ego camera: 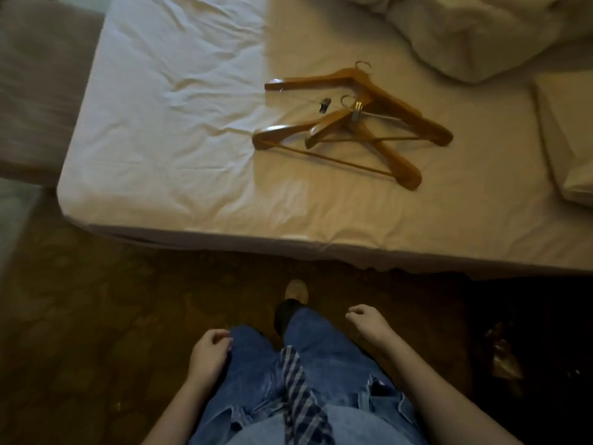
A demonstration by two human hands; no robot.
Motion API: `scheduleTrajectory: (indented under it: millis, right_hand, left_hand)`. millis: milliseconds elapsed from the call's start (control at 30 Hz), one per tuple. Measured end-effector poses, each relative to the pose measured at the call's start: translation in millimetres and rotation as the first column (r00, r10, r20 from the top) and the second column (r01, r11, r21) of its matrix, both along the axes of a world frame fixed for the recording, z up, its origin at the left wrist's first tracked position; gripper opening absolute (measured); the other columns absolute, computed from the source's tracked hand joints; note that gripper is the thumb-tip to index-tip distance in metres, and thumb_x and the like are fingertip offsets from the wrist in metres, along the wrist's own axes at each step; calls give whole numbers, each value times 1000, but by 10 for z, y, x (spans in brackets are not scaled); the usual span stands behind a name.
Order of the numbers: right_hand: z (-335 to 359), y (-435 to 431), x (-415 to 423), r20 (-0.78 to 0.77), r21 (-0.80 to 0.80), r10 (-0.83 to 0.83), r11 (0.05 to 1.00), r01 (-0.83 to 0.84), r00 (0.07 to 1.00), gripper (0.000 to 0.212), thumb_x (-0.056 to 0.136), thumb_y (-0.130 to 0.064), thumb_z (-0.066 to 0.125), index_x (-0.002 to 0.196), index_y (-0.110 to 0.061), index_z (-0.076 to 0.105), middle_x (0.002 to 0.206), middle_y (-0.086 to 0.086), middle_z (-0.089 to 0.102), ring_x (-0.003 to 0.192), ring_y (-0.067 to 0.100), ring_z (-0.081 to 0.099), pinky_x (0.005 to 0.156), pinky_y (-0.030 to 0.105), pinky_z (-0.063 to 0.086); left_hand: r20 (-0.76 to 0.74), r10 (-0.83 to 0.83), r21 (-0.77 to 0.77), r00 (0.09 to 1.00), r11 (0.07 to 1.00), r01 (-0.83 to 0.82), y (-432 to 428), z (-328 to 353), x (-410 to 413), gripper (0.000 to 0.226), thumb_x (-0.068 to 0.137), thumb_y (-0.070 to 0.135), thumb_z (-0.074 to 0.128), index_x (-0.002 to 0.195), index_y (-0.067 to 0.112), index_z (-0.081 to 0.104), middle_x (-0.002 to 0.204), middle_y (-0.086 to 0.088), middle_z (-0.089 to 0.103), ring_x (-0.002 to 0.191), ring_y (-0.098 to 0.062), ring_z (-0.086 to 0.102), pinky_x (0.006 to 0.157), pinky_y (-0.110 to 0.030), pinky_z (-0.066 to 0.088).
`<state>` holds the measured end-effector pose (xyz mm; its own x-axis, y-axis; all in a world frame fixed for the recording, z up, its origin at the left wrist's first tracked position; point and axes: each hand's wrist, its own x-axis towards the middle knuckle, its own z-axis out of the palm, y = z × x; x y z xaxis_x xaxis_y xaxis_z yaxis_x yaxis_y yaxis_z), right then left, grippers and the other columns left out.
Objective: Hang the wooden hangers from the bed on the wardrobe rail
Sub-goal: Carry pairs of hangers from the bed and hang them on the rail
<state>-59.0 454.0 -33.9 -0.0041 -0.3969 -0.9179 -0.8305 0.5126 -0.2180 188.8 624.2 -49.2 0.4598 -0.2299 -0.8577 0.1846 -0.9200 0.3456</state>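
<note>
Three wooden hangers lie in a loose overlapping pile on the white bed sheet [179,123]. The largest hanger [401,104] is farthest from me and has metal clips on a bar. A second hanger [378,149] crosses over a third hanger [279,133] nearest the bed's front edge. My left hand [208,351] hangs beside my left thigh with fingers loosely curled and holds nothing. My right hand [369,322] hangs in front of my right thigh, also loosely curled and holding nothing. Both hands are well short of the bed. No wardrobe rail is in view.
A rumpled duvet [465,30] lies at the bed's far right, and a folded pillow or sheet [568,139] at the right edge. Dark patterned carpet [96,316] lies between me and the bed. A grey upholstered piece [41,85] stands to the left.
</note>
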Motion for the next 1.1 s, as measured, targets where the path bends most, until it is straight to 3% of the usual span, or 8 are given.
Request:
scheduleTrajectory:
  millis: [133, 267, 433, 567, 667, 800, 1000, 1100]
  right_hand:
    - [-3, -729, 72, -44, -63, 103, 992, -106, 994, 42, 93, -23, 48, 131, -6, 51, 130, 12, 56, 110, 23, 56, 85, 28, 42]
    - [-40, -1149, 156, -26, -100, 41, 994, -43, 999, 39, 91, -21, 48, 126, -5, 54, 104, 7, 57, 87, 17, 52, 60, 23, 37]
    - [-116, -1298, 317, -49, -58, -48, 997, 45, 998, 33, 89, -20, 49, 119, -11, 57, 97, 5, 55, 83, 17, 50, 62, 23, 37]
    - [11, -1161, 610, -103, -8, -160, 987, 160, 982, 11, 91, -18, 47, 84, -18, 56, 83, 2, 53, 69, 13, 47, 67, 27, 38]
    - [190, -1067, 869, -119, 95, -168, 979, 180, 979, 18, 91, -15, 49, 100, -8, 63, 95, 7, 58, 88, 19, 54, 78, 30, 42]
    - [351, -1150, 1128, -165, 173, -145, 970, 173, 976, 30, 92, -20, 47, 119, -11, 58, 119, 7, 59, 97, 15, 52, 83, 26, 40]
    - [306, -1409, 1423, -274, 75, -297, 942, 329, 915, 31, 91, -23, 45, 113, -5, 60, 118, 10, 61, 94, 20, 54, 88, 28, 44]
    - [226, -1934, 1671, -247, -185, -525, 851, 492, 815, 30, 91, -22, 50, 109, -3, 62, 115, 15, 63, 95, 25, 55, 84, 30, 44]
  left_hand:
    - [39, 51, -77, 998, 996, -48, -530, 81, 73, 9, 88, 13, 56, 96, 14, 61, 96, -11, 66, 91, -26, 62, 79, -36, 47]
    - [33, 40, -79, 999, 996, -37, -894, 111, 229, 11, 89, 14, 54, 99, 14, 60, 95, -8, 65, 94, -24, 60, 80, -36, 48]
    - [-30, -6, -72, 1000, 997, 4, -1423, 24, 590, 12, 89, 14, 55, 99, 15, 60, 96, -9, 66, 94, -24, 62, 86, -42, 50]
    - [-102, -58, -70, 993, 996, 51, -1909, -82, 1017, 12, 88, 9, 55, 98, 10, 62, 87, -10, 66, 88, -27, 63, 83, -42, 51]
    - [-127, -101, -45, 987, 994, 96, -2277, -122, 1305, 6, 89, 11, 54, 91, 12, 59, 86, -11, 65, 87, -28, 61, 83, -43, 50]
    - [-56, -261, -72, 964, 964, 257, -2848, -131, 1628, 13, 89, 13, 54, 101, 10, 59, 97, -10, 62, 94, -29, 61, 83, -38, 47]
    - [2, -360, -192, 933, 915, 354, -3670, -72, 1968, 24, 91, 13, 50, 113, 8, 58, 101, -5, 61, 90, -19, 60, 75, -29, 48]
    - [6, -253, -276, 967, 929, 245, -4052, -88, 2026, 25, 91, 10, 49, 114, 5, 58, 103, -11, 63, 89, -22, 61, 73, -28, 48]
